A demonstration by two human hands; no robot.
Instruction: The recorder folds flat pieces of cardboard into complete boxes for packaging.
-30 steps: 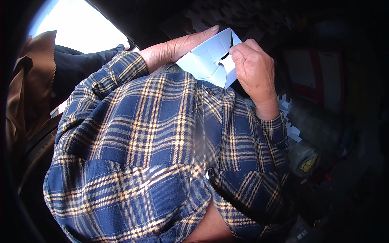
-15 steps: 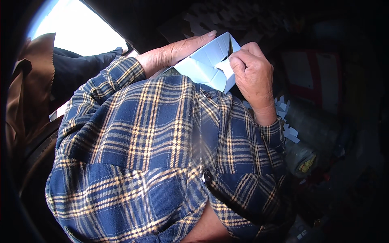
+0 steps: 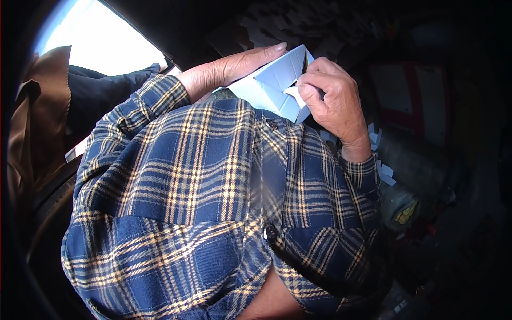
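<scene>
A white folded cardboard box (image 3: 274,80) sits tilted in front of my chest, its flaps folded inward at the end facing right. My left hand (image 3: 248,63) holds it along the far left side, with the thumb laid flat on the upper edge; the other fingers are hidden behind the box. At the right end, my right hand (image 3: 337,101) has its fingers curled and the thumb against the index finger, pinching a flap of the box. The tips of those fingers partly cover the flap.
White cut card pieces (image 3: 385,173) lie to the right beside a clear plastic-wrapped bundle (image 3: 402,210). Beyond is a red and white panel (image 3: 410,96). Pale flat pieces (image 3: 298,24) are piled in the dark at the far side. Brown cloth (image 3: 48,106) hangs at left.
My right hand has shifted slightly right, and its fingers have turned and loosened a little at the flap. My left hand and the box have barely moved.
</scene>
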